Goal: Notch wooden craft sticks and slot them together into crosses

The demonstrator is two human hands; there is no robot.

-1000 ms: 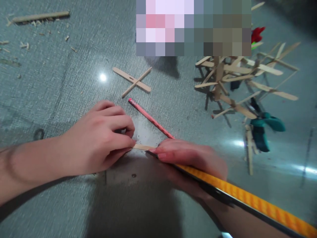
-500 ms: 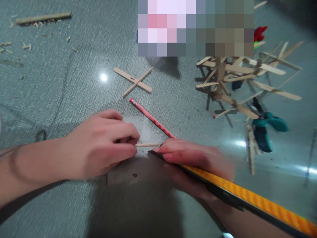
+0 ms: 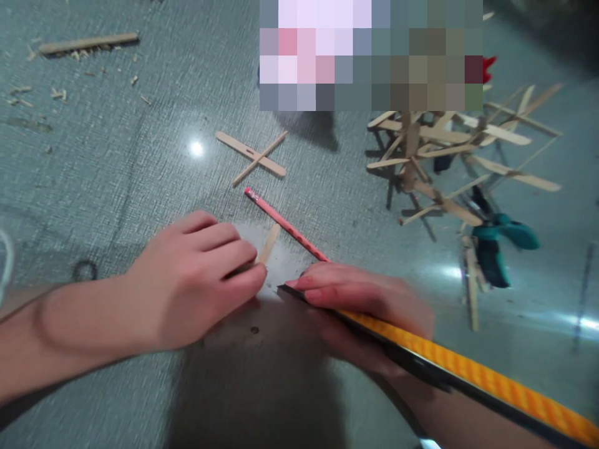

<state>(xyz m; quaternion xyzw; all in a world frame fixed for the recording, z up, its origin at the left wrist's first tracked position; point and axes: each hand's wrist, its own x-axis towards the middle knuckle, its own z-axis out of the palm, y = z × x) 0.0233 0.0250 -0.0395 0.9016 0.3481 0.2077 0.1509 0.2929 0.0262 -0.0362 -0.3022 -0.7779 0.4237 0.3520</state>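
Note:
My left hand (image 3: 206, 277) is closed with its fingertips pinching a short flat wooden stick (image 3: 269, 244), whose free end points up and slightly right. My right hand (image 3: 365, 299) grips a yellow and black utility knife (image 3: 449, 362), its dark blade tip just right of my left fingertips and apart from the stick. Just above my right hand lies a pink pencil (image 3: 290, 227), its eraser end pointing to the upper left. Beyond it, a thin stick lies across a flat wooden stick (image 3: 234, 144) with a small slot in it.
At the right stands a structure of many craft sticks (image 3: 412, 143), with teal-handled pliers or scissors (image 3: 491, 249) beside it. A wooden stick (image 3: 88, 43) and shavings lie at the upper left. The top middle is pixelated.
The small stick in my left hand has turned from lying level, edge-on, to pointing upward with its flat face showing. My right hand and the knife have hardly moved.

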